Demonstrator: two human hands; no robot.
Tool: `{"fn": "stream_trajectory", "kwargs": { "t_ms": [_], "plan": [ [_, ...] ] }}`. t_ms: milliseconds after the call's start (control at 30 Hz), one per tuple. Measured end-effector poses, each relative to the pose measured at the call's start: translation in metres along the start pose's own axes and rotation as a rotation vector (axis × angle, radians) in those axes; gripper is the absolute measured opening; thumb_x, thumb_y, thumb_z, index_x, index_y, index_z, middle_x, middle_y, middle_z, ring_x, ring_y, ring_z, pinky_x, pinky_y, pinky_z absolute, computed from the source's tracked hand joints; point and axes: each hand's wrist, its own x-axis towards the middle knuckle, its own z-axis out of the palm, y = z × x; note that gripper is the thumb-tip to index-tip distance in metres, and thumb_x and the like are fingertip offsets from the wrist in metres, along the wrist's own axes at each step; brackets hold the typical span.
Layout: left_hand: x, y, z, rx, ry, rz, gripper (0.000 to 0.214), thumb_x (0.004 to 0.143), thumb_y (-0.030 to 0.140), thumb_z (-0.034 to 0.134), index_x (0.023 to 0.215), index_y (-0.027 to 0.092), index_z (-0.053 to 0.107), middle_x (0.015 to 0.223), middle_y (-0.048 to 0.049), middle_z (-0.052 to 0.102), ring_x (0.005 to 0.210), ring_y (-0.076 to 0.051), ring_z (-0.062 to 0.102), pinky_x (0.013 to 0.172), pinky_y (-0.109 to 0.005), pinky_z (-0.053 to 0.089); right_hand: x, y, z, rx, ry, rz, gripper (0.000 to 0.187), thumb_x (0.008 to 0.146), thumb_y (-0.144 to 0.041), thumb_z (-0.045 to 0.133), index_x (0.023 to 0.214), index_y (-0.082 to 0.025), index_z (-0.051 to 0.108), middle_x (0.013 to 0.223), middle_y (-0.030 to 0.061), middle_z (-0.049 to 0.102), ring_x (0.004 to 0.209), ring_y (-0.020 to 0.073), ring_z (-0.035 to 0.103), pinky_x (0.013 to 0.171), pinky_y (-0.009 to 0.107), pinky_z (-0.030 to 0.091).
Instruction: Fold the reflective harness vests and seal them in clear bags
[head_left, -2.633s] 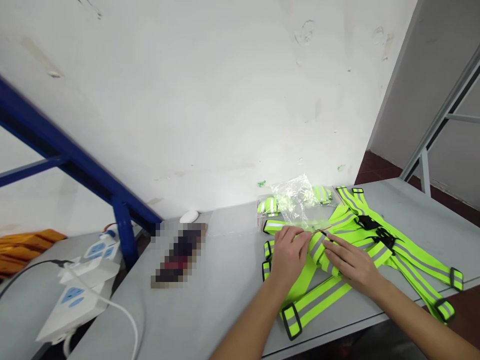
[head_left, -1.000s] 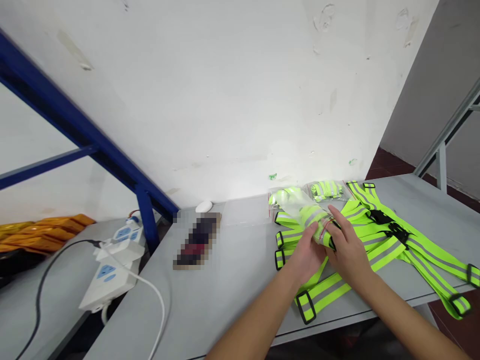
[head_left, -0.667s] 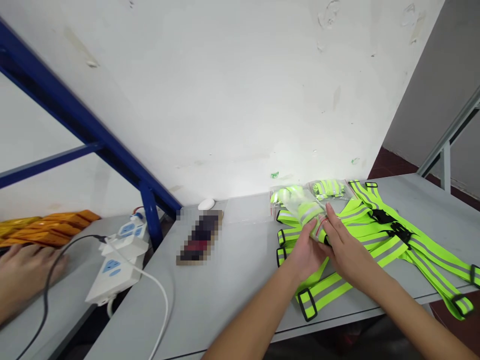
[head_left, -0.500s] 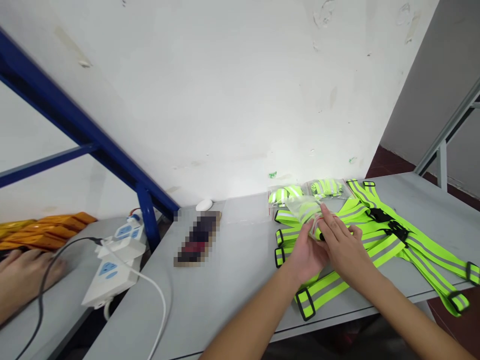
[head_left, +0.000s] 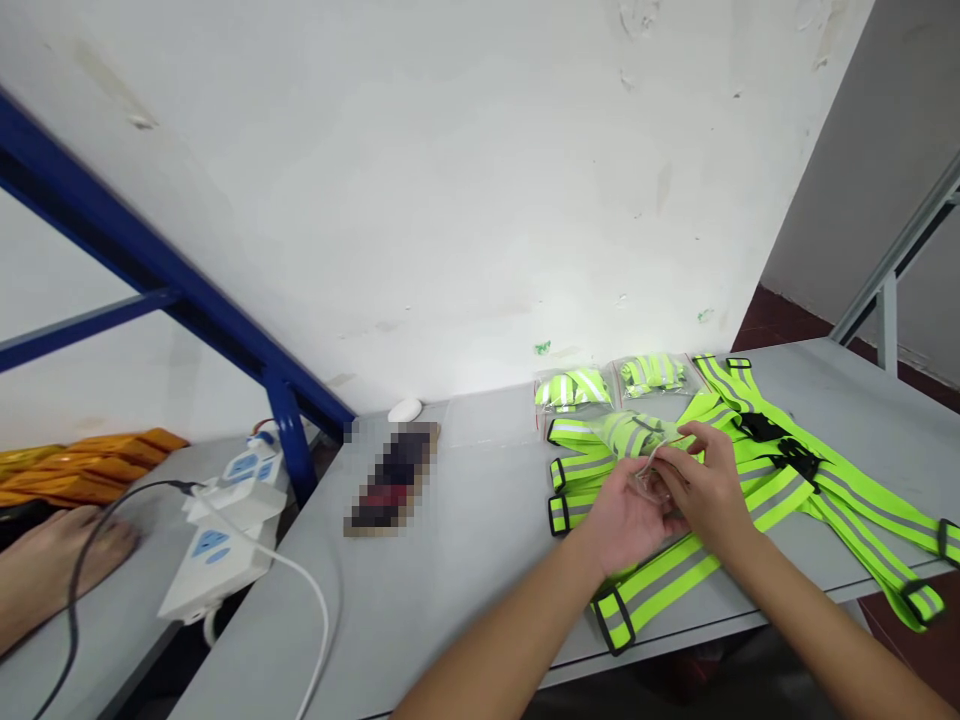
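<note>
Both hands meet over the right part of the table around a clear plastic zip bag (head_left: 636, 436) with a rolled yellow-green reflective strap inside. My left hand (head_left: 626, 515) grips the bag from below, its fingers partly hidden. The fingers of my right hand (head_left: 701, 490) pinch the bag's red-lined opening edge. Under and beside the hands lie several yellow-green reflective strap vests (head_left: 772, 495) with grey stripes and black buckles. Behind them, two filled bags, a left one (head_left: 574, 390) and a right one (head_left: 654, 374), rest near the wall.
A pixelated phone-like object (head_left: 391, 480) and a white rounded object (head_left: 405, 410) lie on the grey table (head_left: 480, 540). Left are a white power strip (head_left: 225, 540), cables, a blue frame (head_left: 289, 430), orange packets (head_left: 97, 465) and another person's hand (head_left: 90, 540).
The bag has come out from under my right hand, which has shifted right and now pinches its opening edge. My left hand still holds the bag. The other person's hand moved slightly.
</note>
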Motion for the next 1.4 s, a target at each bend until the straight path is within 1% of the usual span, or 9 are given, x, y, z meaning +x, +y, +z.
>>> {"fn": "stream_trajectory", "kwargs": {
  "t_ms": [200, 333, 500, 567, 633, 767, 867, 1067, 1400],
  "plan": [
    [0.0, 0.003, -0.005, 0.084, -0.038, -0.047, 0.031, 0.079, 0.034, 0.05, 0.093, 0.01, 0.065, 0.088, -0.0107, 0.068, 0.084, -0.023, 0.063, 0.082, -0.037, 0.044, -0.001, 0.008, -0.001, 0.039, 0.163, 0.222, 0.019, 0.083, -0.022, 0.062, 0.101, -0.021, 0.056, 0.102, 0.0092, 0.046, 0.099, 0.0249, 0.048, 0.084, 0.043, 0.044],
    [-0.007, 0.012, 0.001, 0.29, -0.092, -0.241, 0.045, 0.08, 0.042, 0.044, 0.095, 0.008, 0.068, 0.1, -0.0149, 0.069, 0.098, -0.026, 0.065, 0.091, -0.037, 0.043, 0.004, 0.024, -0.007, 0.351, -0.189, 0.37, 0.027, 0.083, -0.032, 0.063, 0.107, -0.022, 0.055, 0.1, 0.0068, 0.059, 0.095, 0.0228, 0.059, 0.079, 0.038, 0.05],
    [-0.037, 0.042, 0.022, 0.738, -0.205, -0.611, 0.075, 0.087, 0.068, 0.026, 0.078, 0.009, 0.073, 0.087, -0.0177, 0.072, 0.074, -0.028, 0.07, 0.064, -0.037, 0.051, -0.004, 0.028, -0.002, 0.246, -0.372, 0.172, 0.009, 0.089, -0.023, 0.053, 0.089, -0.021, 0.061, 0.091, 0.0066, 0.064, 0.085, 0.0207, 0.061, 0.074, 0.033, 0.049],
    [-0.046, 0.053, 0.026, 0.806, -0.229, -0.458, 0.074, 0.084, 0.07, 0.032, 0.069, 0.009, 0.071, 0.074, -0.017, 0.07, 0.051, -0.023, 0.064, 0.048, -0.034, 0.047, -0.007, 0.023, 0.001, 0.163, -0.4, 0.091, 0.013, 0.09, -0.018, 0.049, 0.09, -0.021, 0.062, 0.09, 0.0074, 0.063, 0.082, 0.0202, 0.06, 0.072, 0.033, 0.049],
    [-0.048, 0.059, 0.027, 0.812, -0.125, 0.017, 0.061, 0.082, 0.066, 0.043, 0.069, 0.013, 0.069, 0.071, -0.0121, 0.068, 0.046, -0.018, 0.06, 0.046, -0.031, 0.047, -0.008, 0.017, 0.002, 0.142, -0.43, 0.051, 0.016, 0.09, -0.015, 0.047, 0.094, -0.02, 0.061, 0.091, 0.0081, 0.062, 0.081, 0.0202, 0.059, 0.071, 0.033, 0.049],
    [-0.036, 0.054, 0.023, 1.321, 0.135, 0.69, 0.036, 0.082, 0.046, 0.061, 0.11, 0.024, 0.067, 0.122, -0.0094, 0.064, 0.119, -0.028, 0.054, 0.103, -0.043, 0.04, -0.008, 0.015, -0.003, 0.22, -0.523, 0.025, 0.025, 0.084, -0.009, 0.047, 0.106, -0.019, 0.058, 0.102, 0.0097, 0.059, 0.09, 0.0212, 0.058, 0.076, 0.034, 0.05],
    [-0.025, 0.043, 0.013, 1.852, 0.1, 0.544, 0.064, 0.077, 0.047, 0.067, 0.136, 0.029, 0.049, 0.148, -0.007, 0.042, 0.143, -0.032, 0.02, 0.115, -0.054, 0.002, -0.017, 0.023, -0.011, 0.143, -0.552, -0.013, 0.042, 0.079, -0.004, 0.045, 0.117, -0.019, 0.054, 0.109, 0.0103, 0.058, 0.094, 0.0224, 0.059, 0.078, 0.036, 0.051],
    [-0.011, 0.023, -0.007, 2.256, 0.174, 0.454, 0.058, 0.09, 0.036, 0.052, 0.145, 0.029, 0.035, 0.155, -0.0065, 0.029, 0.146, -0.032, 0.011, 0.111, -0.064, -0.006, -0.039, 0.039, -0.024, -0.114, -0.51, -0.05, 0.02, 0.09, -0.01, 0.043, 0.097, -0.019, 0.059, 0.08, 0.0052, 0.058, 0.074, 0.0202, 0.057, 0.064, 0.031, 0.046],
    [0.0, 0.007, -0.006, 2.467, 0.427, 0.625, 0.037, 0.082, 0.005, 0.048, 0.113, 0.022, 0.058, 0.134, -0.0101, 0.054, 0.123, -0.032, 0.046, 0.096, -0.052, 0.041, -0.041, 0.031, -0.024, -0.074, -0.501, -0.12, 0.022, 0.088, -0.007, 0.044, 0.075, -0.02, 0.057, 0.072, 0.0033, 0.052, 0.069, 0.0181, 0.049, 0.061, 0.027, 0.039]
  ]
}}
